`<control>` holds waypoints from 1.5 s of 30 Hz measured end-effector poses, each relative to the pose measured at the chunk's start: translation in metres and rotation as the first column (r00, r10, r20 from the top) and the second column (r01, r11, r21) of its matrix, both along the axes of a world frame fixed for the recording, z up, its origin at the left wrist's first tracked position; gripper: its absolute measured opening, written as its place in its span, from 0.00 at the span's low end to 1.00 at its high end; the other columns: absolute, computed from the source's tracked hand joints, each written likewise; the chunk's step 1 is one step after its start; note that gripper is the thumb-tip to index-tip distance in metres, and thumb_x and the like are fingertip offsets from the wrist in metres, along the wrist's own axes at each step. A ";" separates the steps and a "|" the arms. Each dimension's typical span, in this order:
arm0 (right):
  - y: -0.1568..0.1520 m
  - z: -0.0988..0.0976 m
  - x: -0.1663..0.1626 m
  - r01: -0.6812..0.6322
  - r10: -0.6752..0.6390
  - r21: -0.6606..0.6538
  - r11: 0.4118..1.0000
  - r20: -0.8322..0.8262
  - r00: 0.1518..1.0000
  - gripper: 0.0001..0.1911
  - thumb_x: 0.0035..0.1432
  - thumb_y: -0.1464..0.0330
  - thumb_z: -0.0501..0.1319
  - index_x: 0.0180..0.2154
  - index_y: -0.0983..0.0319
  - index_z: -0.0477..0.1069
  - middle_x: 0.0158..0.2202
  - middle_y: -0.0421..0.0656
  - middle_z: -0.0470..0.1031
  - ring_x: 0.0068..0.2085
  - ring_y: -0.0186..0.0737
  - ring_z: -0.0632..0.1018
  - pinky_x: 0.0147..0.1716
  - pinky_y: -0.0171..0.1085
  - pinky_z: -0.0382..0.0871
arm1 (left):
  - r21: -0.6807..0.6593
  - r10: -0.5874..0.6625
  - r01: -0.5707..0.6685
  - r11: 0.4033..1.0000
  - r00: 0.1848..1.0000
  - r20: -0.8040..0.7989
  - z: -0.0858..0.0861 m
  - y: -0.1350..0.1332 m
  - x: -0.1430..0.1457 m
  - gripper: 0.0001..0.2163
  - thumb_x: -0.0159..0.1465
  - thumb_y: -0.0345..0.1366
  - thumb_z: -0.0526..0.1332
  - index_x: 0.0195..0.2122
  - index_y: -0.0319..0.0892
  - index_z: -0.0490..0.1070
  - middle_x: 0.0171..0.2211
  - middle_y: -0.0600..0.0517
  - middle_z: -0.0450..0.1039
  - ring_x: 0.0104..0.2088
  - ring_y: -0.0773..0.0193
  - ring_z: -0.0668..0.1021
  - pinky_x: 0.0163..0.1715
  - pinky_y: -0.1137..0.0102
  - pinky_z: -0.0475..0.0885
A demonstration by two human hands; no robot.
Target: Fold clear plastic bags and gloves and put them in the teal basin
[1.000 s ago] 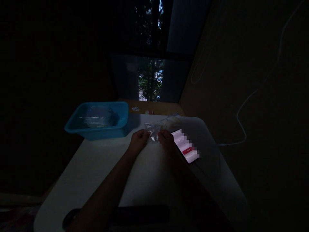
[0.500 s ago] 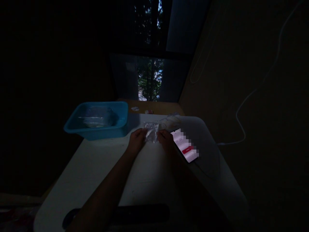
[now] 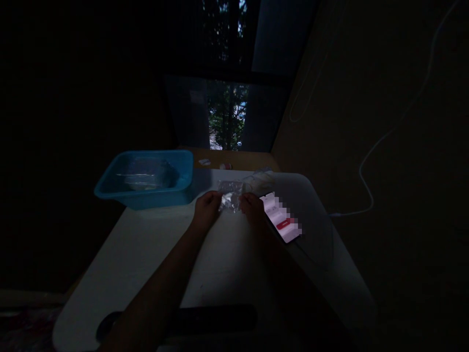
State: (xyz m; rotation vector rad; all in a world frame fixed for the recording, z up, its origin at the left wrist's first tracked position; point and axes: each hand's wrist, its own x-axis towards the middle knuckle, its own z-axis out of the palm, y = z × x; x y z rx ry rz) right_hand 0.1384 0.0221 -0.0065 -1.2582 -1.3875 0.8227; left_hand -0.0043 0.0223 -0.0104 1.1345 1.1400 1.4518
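Note:
A small clear plastic bag (image 3: 230, 196) is stretched between my hands above the white table (image 3: 154, 249), its film catching the light. My left hand (image 3: 207, 205) pinches its left edge. The right edge is pinched by my right hand (image 3: 252, 204). Dim light hides whether the bag has anything in it. Just behind lies a crumpled heap of clear plastic (image 3: 262, 180). To the right of my right hand rests a phone (image 3: 280, 220) with a lit screen.
A blue plastic basin (image 3: 161, 198) stands at the back left, with clear plastic packaging (image 3: 141, 173) inside. On the wooden ledge (image 3: 249, 160) are a small cylinder (image 3: 225, 166) and a white scrap (image 3: 204, 162). A white cable (image 3: 361, 171) hangs at the right.
The plastic bag appears flatter and more spread between my hands. Both hands keep their pinch. The whole view has shifted slightly.

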 end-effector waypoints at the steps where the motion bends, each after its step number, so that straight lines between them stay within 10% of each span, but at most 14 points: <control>1: 0.000 0.000 0.000 0.005 -0.005 -0.005 1.000 0.002 1.000 0.13 0.45 0.58 0.53 0.19 0.60 0.61 0.15 0.35 0.59 0.19 0.29 0.61 0.19 0.30 0.55 | 0.008 0.008 -0.008 1.000 1.000 -0.006 0.000 0.000 0.000 0.10 0.48 0.42 0.62 0.21 0.40 0.68 0.15 0.58 0.61 0.17 0.72 0.63 0.18 0.75 0.58; 45: -0.003 0.004 -0.001 -0.004 0.004 0.012 1.000 0.016 1.000 0.12 0.46 0.60 0.52 0.18 0.60 0.59 0.14 0.34 0.58 0.19 0.29 0.61 0.20 0.31 0.55 | -0.027 -0.018 0.016 1.000 0.998 -0.066 0.009 -0.007 0.005 0.13 0.47 0.44 0.62 0.20 0.39 0.65 0.14 0.58 0.62 0.16 0.73 0.63 0.16 0.77 0.57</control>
